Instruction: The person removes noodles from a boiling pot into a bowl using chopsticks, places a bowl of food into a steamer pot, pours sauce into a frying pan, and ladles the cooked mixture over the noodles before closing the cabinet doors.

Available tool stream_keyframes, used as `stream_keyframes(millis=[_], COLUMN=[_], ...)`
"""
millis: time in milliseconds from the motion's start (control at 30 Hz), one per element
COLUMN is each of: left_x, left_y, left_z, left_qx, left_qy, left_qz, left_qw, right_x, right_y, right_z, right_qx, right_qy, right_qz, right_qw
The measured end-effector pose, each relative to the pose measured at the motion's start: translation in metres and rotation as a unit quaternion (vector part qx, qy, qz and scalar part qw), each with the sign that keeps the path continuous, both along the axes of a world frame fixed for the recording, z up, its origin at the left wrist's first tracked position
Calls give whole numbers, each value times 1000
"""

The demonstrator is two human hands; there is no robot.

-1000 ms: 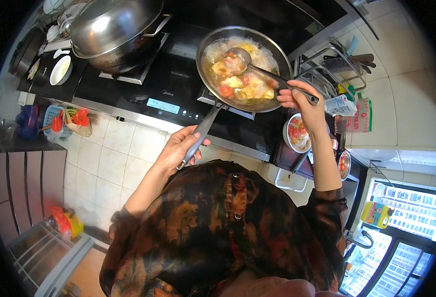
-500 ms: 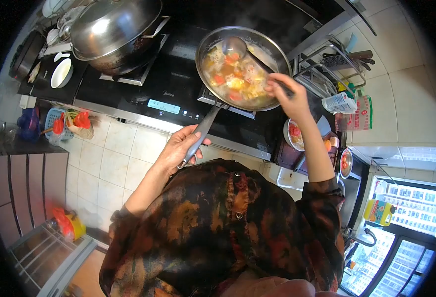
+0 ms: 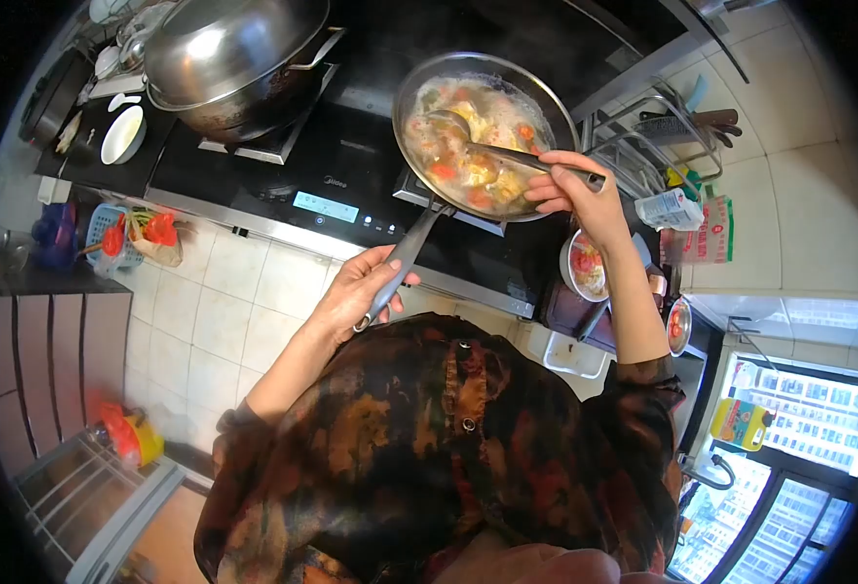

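My left hand (image 3: 364, 287) is wrapped round the grey handle of a steel frying pan (image 3: 405, 161), which sits on the right side of the black cooktop (image 3: 254, 180). In the pan is a pale soup (image 3: 483, 146) with tomato pieces and yellow egg. A ladle (image 3: 512, 154) dips into it, its bowl partly sunk at the left of the soup. My right hand (image 3: 580, 195) grips the ladle near the top of its dark handle, over the pan's right rim.
A lidded wok (image 3: 239, 68) stands on the left burner, beside a white bowl (image 3: 123, 134). Right of the pan are a bowl with tomato pieces (image 3: 585, 263), a knife rack (image 3: 677, 131) and a white packet (image 3: 668, 209). A yellow-labelled jug (image 3: 741, 423) is by the window.
The ladle's bowl has sunk lower into the soup, and its handle now lies flatter. My right hand has turned and shifted slightly right. My left hand keeps its hold on the pan handle.
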State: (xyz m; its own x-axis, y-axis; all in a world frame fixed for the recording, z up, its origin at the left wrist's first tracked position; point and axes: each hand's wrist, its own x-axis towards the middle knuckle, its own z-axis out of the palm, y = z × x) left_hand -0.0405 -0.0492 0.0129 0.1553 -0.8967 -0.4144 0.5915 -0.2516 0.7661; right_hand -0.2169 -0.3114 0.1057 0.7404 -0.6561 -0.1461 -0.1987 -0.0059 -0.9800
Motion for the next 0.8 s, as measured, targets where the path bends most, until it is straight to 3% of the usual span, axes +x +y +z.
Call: stream_keyframes(millis=[233, 367, 800], left_x=[0, -1, -2], left_y=[0, 0, 0], left_z=[0, -1, -2], left_qx=[-3, 2, 12], left_qy=[3, -1, -5], left_qz=[2, 2, 9], left_qw=[1000, 1000, 1000], right_x=[-2, -7, -19], right_y=[-4, 0, -15], right_z=[-8, -4, 49], right_qx=[106, 99, 35], right_qy=[-94, -98, 8], right_qz=[-87, -97, -79], right_qw=[986, 986, 996])
